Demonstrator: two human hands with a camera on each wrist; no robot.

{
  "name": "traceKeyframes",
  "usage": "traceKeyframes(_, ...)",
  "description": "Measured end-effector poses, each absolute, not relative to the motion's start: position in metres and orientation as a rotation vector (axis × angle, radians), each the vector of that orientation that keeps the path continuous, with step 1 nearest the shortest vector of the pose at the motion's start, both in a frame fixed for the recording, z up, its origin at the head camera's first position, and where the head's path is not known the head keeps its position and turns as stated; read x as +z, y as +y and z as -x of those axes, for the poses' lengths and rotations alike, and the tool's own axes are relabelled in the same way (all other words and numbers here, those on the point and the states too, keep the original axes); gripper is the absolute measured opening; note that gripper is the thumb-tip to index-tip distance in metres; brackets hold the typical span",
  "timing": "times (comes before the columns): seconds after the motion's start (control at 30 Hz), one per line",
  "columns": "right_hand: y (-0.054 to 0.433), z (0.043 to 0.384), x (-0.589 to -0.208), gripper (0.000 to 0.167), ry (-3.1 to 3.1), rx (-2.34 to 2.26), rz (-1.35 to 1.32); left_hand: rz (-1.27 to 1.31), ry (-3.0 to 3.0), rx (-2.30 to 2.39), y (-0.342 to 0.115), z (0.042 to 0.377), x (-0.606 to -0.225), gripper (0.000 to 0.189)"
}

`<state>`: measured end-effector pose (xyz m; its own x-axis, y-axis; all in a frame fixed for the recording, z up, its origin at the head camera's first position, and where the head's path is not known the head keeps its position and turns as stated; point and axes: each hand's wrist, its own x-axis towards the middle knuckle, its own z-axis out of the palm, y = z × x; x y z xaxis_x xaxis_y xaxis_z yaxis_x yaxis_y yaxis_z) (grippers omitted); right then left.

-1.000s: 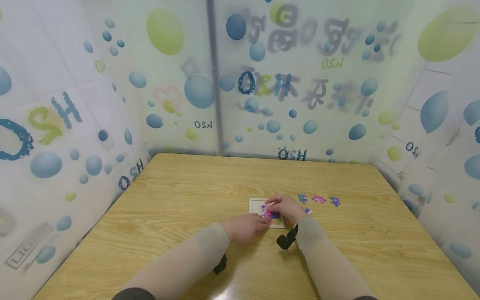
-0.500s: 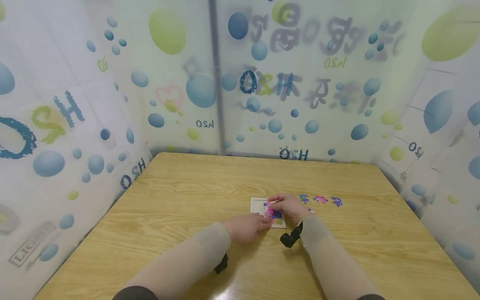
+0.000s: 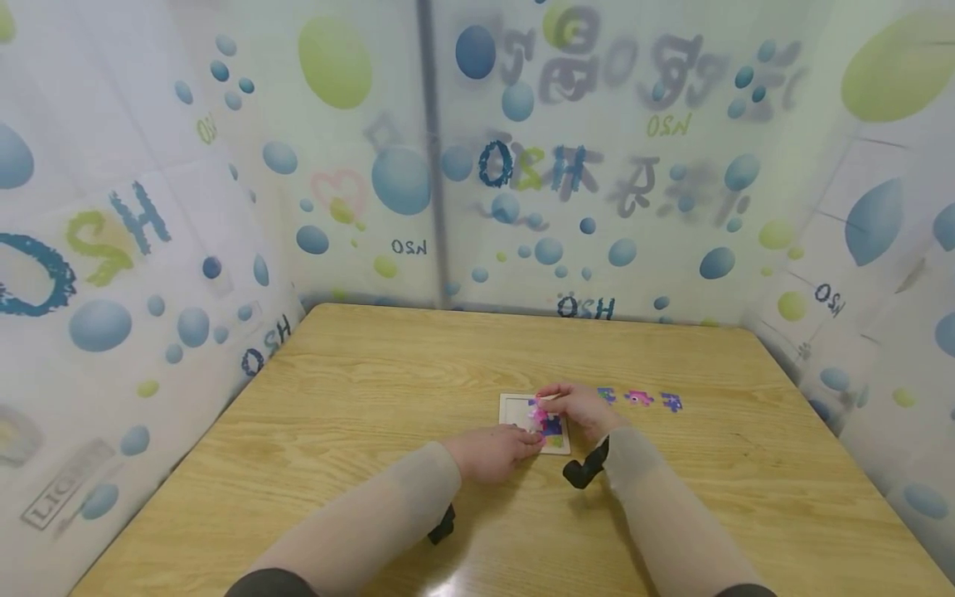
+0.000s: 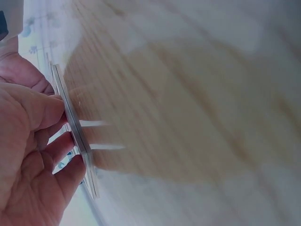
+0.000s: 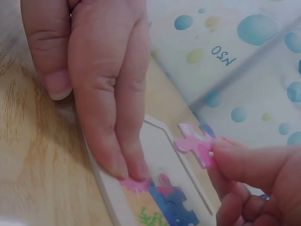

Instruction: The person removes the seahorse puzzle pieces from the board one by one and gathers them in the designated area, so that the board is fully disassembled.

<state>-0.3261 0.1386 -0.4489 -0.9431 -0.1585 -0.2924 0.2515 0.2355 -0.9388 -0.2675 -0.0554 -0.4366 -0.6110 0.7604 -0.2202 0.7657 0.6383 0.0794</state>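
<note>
My left hand rests at the near-left side of a pale puzzle tray. In the right wrist view, its straight fingers press on a pink part of the pieces set in the tray. The left wrist view shows fingertips touching the edge of the tray. My right hand pinches a pink and blue puzzle piece between thumb and fingers, tilted above the tray. Joined blue pieces with a pink tab fill part of the tray, beside a sandy piece with green weed.
Beyond my right hand lie loose puzzle pieces: a blue-green one, a pink one with an eye and a blue-violet one. The wooden table meets patterned curtains at the back and sides.
My right hand has shifted slightly right, still holding the piece. A loose piece seen beside its wrist earlier is now hidden. My left hand keeps its place on the tray.
</note>
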Motion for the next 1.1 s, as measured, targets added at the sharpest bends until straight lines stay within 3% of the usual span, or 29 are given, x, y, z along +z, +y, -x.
traceKeyframes(0.77, 0.19, 0.329, -0.436, 0.04, 2.292, -1.638, -0.038, -1.157, 2.616, 0.013, -0.055, 0.266, -0.435, 0.046)
traceKeyframes(1.1, 0.223, 0.327, -0.432, 0.039, 2.306, -1.591, -0.061, -1.142, 2.638, 0.016, -0.055, 0.265, -0.435, 0.048)
